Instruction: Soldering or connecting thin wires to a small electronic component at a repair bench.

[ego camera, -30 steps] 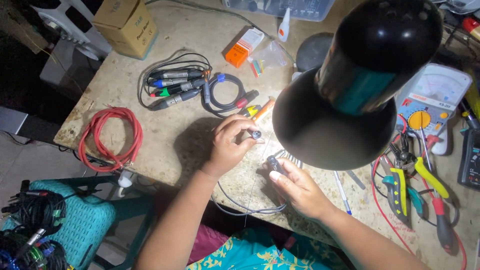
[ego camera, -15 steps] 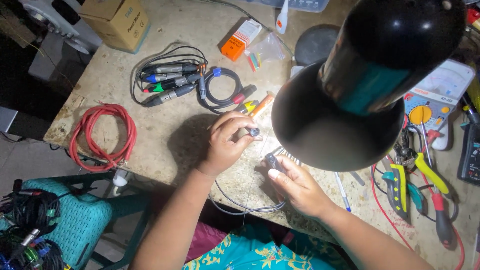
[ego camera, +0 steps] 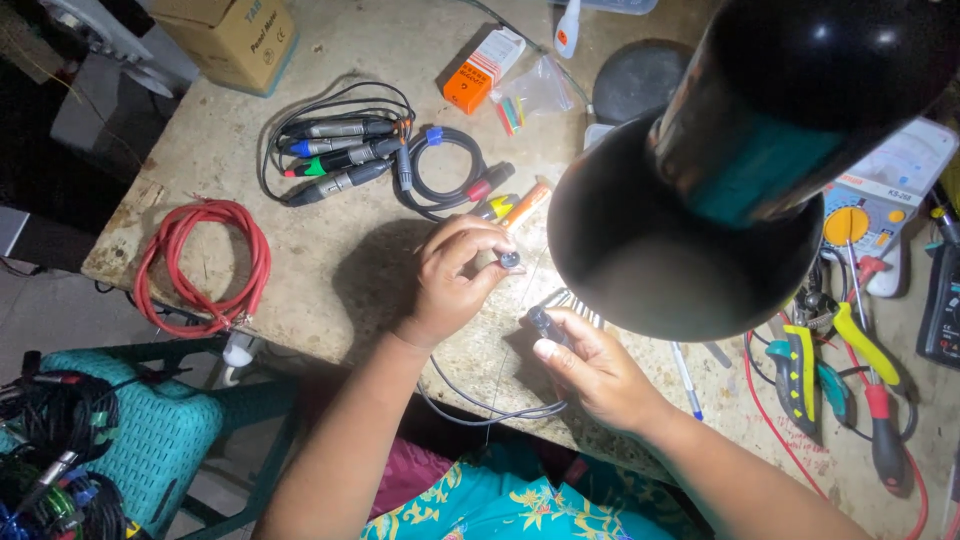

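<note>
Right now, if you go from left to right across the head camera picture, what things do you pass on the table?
Coiled red cable → bundle of black cables with coloured plugs → left hand pinching a small round part → right hand holding a small dark connector → black lamp shade → yellow-handled pliers.

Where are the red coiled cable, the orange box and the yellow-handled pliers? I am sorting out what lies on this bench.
red coiled cable (ego camera: 205, 265): head view, on the right side of the coil.
orange box (ego camera: 482, 70): head view, on its top face.
yellow-handled pliers (ego camera: 803, 365): head view, on the left yellow handle.
</note>
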